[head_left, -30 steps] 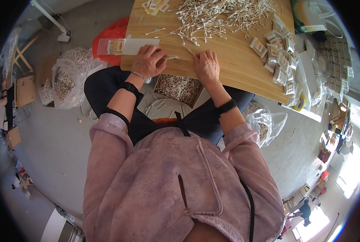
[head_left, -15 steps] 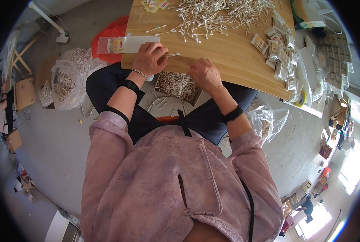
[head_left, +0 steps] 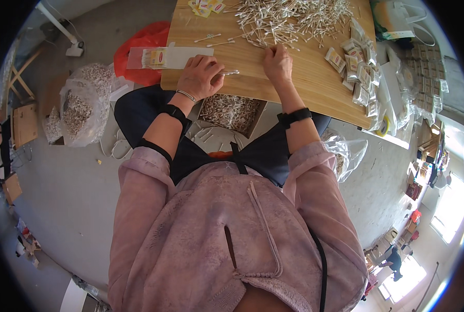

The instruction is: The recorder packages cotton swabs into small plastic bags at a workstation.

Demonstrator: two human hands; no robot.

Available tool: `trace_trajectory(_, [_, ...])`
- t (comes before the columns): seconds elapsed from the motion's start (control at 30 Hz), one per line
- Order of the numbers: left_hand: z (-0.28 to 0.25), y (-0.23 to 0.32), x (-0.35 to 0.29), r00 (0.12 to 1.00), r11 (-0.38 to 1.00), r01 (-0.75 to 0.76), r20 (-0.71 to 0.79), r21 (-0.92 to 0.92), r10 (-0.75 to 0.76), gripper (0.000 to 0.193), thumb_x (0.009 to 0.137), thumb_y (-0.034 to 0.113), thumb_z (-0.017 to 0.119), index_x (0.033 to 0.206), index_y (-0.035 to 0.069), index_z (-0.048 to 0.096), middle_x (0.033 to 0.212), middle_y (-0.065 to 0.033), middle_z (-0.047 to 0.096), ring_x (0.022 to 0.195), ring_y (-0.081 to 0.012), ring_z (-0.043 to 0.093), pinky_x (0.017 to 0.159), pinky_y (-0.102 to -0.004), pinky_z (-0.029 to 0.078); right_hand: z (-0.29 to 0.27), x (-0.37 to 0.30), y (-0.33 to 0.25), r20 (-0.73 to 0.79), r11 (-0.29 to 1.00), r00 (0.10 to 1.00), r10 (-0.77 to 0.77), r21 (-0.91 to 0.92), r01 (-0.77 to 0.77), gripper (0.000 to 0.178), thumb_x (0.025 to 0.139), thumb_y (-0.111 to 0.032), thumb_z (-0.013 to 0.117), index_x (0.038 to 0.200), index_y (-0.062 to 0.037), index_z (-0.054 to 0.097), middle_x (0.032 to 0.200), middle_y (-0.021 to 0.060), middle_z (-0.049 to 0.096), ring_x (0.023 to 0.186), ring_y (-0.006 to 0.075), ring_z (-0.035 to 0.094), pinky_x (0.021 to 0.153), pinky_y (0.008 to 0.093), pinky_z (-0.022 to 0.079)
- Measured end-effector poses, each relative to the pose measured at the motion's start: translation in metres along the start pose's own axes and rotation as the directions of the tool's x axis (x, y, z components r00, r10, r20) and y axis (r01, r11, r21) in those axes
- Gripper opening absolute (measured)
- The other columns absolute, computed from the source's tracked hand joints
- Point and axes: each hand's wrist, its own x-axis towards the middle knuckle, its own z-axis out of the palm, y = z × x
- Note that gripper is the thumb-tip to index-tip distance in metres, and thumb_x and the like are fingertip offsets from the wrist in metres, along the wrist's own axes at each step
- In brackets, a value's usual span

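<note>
Several cotton swabs (head_left: 232,72) jut from the left hand (head_left: 201,77) — toward the right hand (head_left: 278,63).

Forearms (head_left: 303,136) reach forward; left hand (head_left: 202,78) curled; right hand (head_left: 279,64) slightly farther out.

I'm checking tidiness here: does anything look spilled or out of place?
Yes: white stick-like pieces lie scattered below the table, outside the box, as if dropped. One swab also lies apart from the swab heap.
</note>
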Motion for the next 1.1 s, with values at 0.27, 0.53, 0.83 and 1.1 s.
trace_trajectory(0.27, [-0.002,0.000,0.001,1.000,1.000,0.015,0.021,-0.003,-0.015,0.025,0.069,0.018,0.068,0.093,0.015,0.061,0.097,-0.0023,0.054,0.094,-0.0243,0.052,0.082,-0.0394,0.044,0.002,-0.013,0.003,0.000,0.959,0.969,-0.245,0.146,0.242,0.016,0.081,-0.012,0.061,0.094,-0.0029,0.062,0.079,0.0138,0.063,0.073,0.0297,0.061,0.069,0.0380,0.049])
trace_trajectory(0.53, [0.000,0.003,0.002,1.000,1.000,0.012,0.027,-0.005,-0.012,0.024,0.070,0.019,0.067,0.093,0.015,0.061,0.097,-0.0029,0.054,0.094,-0.0243,0.052,0.083,-0.0392,0.044,0.017,-0.012,-0.012,0.016,0.934,0.935,-0.354,-0.049,0.354,0.012,0.080,-0.014,0.063,0.089,-0.0068,0.064,0.088,0.0104,0.059,0.090,0.0295,0.056,0.079,0.0394,0.046])
trace_trajectory(0.83, [0.000,0.000,0.003,1.000,1.000,0.004,-0.023,0.012,-0.004,0.021,0.069,0.020,0.066,0.089,0.015,0.061,0.094,-0.0012,0.055,0.093,-0.0221,0.053,0.081,-0.0376,0.045,-0.013,-0.023,0.018,-0.144,0.964,0.982,-0.124,0.218,0.154,0.009,0.077,-0.008,0.063,0.085,-0.0031,0.064,0.080,0.0126,0.061,0.075,0.0303,0.060,0.069,0.0374,0.049])
trace_trajectory(1.1, [0.000,0.001,0.004,1.000,1.000,0.015,-0.017,0.012,-0.015,0.021,0.069,0.020,0.066,0.089,0.016,0.063,0.094,-0.0009,0.056,0.093,-0.0221,0.054,0.081,-0.0374,0.045,-0.005,-0.040,0.001,0.006,0.968,0.968,-0.249,0.028,0.249,0.012,0.077,-0.013,0.066,0.084,-0.0042,0.068,0.083,0.0105,0.061,0.081,0.0263,0.060,0.074,0.0357,0.048])
